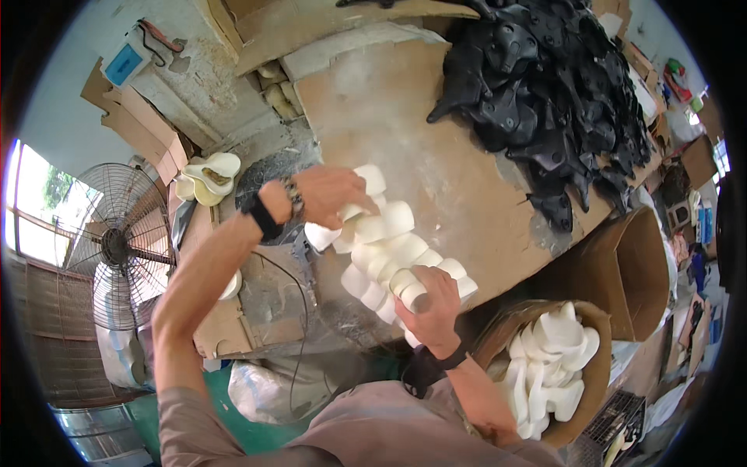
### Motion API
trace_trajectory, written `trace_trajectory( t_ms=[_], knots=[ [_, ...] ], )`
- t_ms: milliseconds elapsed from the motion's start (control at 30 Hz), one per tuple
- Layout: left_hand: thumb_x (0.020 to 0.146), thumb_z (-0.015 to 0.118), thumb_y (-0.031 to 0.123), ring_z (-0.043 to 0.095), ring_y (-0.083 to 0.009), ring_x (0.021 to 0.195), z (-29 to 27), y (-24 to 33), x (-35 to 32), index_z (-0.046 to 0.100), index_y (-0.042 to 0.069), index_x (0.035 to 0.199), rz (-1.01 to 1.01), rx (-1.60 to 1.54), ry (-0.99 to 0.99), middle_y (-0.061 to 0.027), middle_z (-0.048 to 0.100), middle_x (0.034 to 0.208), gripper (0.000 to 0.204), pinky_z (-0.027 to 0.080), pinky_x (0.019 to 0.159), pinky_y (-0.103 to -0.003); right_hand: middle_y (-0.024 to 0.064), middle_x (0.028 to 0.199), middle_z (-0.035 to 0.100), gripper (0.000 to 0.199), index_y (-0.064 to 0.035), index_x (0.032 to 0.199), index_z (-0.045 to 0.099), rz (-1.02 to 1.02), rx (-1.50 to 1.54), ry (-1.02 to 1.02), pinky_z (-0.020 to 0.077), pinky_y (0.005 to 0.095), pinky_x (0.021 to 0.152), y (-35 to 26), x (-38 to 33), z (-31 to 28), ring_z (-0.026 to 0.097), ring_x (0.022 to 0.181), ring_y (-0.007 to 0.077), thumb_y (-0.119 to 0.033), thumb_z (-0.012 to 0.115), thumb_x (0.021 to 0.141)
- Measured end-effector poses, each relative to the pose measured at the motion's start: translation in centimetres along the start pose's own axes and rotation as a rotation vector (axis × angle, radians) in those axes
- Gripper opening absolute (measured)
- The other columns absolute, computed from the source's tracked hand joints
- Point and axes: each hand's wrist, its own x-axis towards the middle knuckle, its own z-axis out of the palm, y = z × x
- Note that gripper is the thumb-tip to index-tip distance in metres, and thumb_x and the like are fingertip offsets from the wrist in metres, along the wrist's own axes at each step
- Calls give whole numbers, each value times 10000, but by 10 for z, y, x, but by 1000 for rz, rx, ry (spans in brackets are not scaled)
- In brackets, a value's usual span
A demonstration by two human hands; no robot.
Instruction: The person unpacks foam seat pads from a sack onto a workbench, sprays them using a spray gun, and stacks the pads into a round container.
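Note:
Smooth white rounded pieces [401, 251], of a kind I cannot name, lie in a row of overlapping pieces on the worktable near my body. My right hand [436, 305] is wrapped round one short white piece with a flat tan end [409, 291] at the row's near right part. At the far left end, my left hand [331, 196] reaches down with thumb and fingers bent about another white piece [354, 211]; the fingertips are partly hidden. A loose white piece [370, 179] sits just beyond those fingers.
A big heap of black moulded parts [537, 93] covers the table's far right. A carton of white pieces [595, 373] stands by my right forearm, beside an open brown carton [642, 272]. To the left are a caged fan [114, 245] and a cable [302, 311].

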Motion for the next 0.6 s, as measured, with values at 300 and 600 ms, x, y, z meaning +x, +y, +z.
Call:
trace_trajectory(
  t_ms=[300, 600],
  knots=[
    [695, 807, 185, 460, -340, 1347, -33, -73, 35, 437, 240, 1505, -225, 698, 310, -101, 495, 1468, 892, 404, 1103, -471, 163, 1023, 656, 564, -22, 1178, 605, 162, -109, 80, 495, 471, 833, 46, 97, 119, 610, 986, 357, -260, 831, 719],
    [717, 869, 186, 508, -375, 1299, 259, 74, -3, 368, 45, 1516, -837, -496, 740, -227, 502, 1427, 954, 421, 1095, -457, 174, 1056, 657, 560, -22, 1123, 585, 344, -288, -222, 529, 525, 801, 88, 120, 197, 613, 1015, 389, -296, 847, 711]
  ],
)
